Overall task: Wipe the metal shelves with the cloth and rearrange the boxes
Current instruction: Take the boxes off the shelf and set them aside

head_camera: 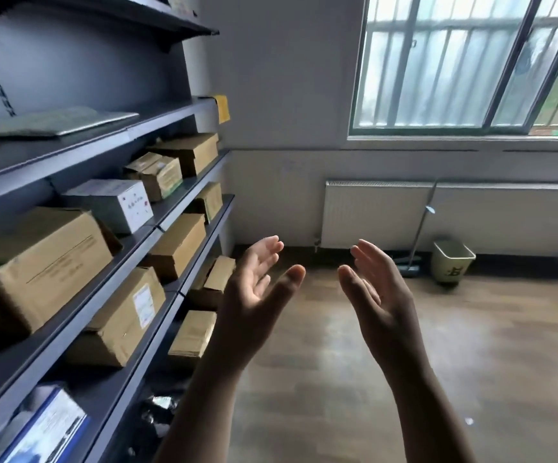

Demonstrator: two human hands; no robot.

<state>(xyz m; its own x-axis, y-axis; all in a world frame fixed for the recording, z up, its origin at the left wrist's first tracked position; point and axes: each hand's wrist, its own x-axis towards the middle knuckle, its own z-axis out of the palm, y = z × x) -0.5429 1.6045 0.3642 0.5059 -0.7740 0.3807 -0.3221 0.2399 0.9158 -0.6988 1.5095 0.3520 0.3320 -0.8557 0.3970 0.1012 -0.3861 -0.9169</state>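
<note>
A grey metal shelf unit (170, 198) runs along the left wall with several tiers. Cardboard boxes fill the middle tiers: a large brown box (40, 262) at the near left, a white box (117, 202) behind it, and smaller brown boxes (177, 242) further along and below. A flat greyish cloth (47, 121) lies on an upper tier. My left hand (254, 292) and my right hand (374, 292) are raised in front of me over the floor, palms facing each other, fingers straight, holding nothing. Both are apart from the shelves.
A barred window (471, 61) is at the far right above a white radiator (378, 212). A small bin (453, 260) and a long-handled mop (419, 228) stand under it. The wooden floor (471, 345) stretches to the right. A yellow note (222, 107) hangs off a shelf end.
</note>
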